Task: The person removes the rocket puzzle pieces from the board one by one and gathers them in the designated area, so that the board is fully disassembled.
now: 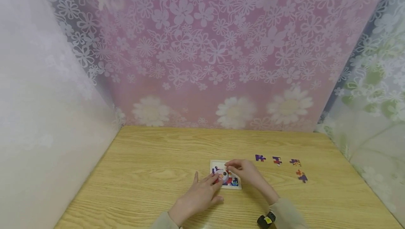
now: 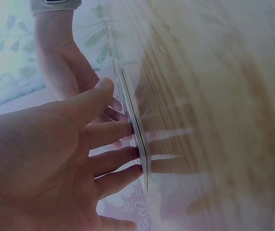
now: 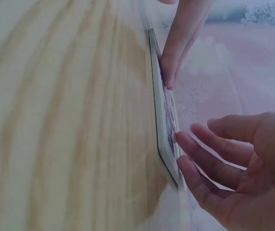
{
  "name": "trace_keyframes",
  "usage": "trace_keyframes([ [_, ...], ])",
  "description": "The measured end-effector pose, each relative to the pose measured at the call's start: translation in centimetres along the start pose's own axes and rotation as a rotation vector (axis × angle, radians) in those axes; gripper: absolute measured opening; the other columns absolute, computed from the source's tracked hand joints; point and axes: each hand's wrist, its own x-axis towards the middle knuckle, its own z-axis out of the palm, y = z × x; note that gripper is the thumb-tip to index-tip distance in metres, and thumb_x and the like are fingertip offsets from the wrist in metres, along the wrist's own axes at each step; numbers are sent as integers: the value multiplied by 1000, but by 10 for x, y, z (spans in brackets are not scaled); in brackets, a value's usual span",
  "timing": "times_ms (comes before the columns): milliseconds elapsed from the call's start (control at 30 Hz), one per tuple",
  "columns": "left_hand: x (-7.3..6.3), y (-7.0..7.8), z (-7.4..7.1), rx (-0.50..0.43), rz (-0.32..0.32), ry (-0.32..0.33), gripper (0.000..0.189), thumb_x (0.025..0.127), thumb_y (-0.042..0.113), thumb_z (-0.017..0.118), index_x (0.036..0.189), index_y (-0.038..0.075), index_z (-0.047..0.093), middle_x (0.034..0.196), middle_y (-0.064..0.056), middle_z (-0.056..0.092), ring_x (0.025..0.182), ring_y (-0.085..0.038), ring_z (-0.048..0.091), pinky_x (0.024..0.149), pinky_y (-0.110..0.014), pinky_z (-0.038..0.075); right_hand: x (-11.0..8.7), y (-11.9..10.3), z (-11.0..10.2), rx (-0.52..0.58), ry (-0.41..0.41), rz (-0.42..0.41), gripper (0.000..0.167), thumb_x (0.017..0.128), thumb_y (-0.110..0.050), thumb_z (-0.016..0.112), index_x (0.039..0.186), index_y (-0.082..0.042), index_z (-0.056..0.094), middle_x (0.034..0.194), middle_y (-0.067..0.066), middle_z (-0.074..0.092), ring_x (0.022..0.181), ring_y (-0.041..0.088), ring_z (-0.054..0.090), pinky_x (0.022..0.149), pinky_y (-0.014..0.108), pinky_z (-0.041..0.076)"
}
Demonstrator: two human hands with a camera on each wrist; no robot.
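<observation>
A small jigsaw puzzle board (image 1: 219, 163) with a white border lies flat on the wooden table, partly covered by both hands. Purple, red and blue pieces show inside its frame, around a pale, rounded picture (image 1: 223, 175) with dark and red spots. My left hand (image 1: 200, 194) rests fingertips on the board's near left part, its fingers extended, as the left wrist view also shows. From the right, my right hand (image 1: 248, 173) reaches over the board with bent fingers. In the right wrist view its fingertips (image 3: 181, 139) touch the puzzle surface, with the thumb held apart.
Several loose jigsaw pieces lie to the right of the board, among them a purple one (image 1: 260, 158), a red and purple one (image 1: 277, 160) and an orange and purple one (image 1: 301, 176). Flowered pink cloth (image 1: 202, 106) hangs behind the table (image 1: 152, 158), with pale cloth at both sides.
</observation>
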Motion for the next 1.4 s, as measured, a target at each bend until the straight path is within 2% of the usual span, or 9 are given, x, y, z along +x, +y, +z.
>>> trace_keyframes([
  [333,1,0,1,0,-2,-10,63,98,56,55,150,21,52,159,-3,41,146,-23,41,112,-69,30,3,0,5,12,18,4,18,99,-14,66,113,-9,76,113,10,73,94,21,68,82,41,58],
  [567,2,-1,2,-18,-1,-10,63,98,55,55,150,20,51,160,-4,41,146,-24,41,112,-70,30,6,2,8,40,31,8,23,94,-2,69,114,-10,75,104,7,73,93,24,68,81,42,59],
  [867,1,0,2,-10,3,1,63,98,56,55,150,20,53,159,-5,42,145,-24,42,111,-70,31,6,-3,10,31,1,3,27,86,4,74,111,-7,76,105,9,74,88,20,68,74,34,59],
  [1400,0,1,0,-8,1,-5,65,97,55,57,151,21,50,160,-5,41,147,-24,39,112,-70,29,14,-7,7,61,-9,38,30,86,9,71,111,-8,76,94,6,70,83,19,68,65,32,58],
])
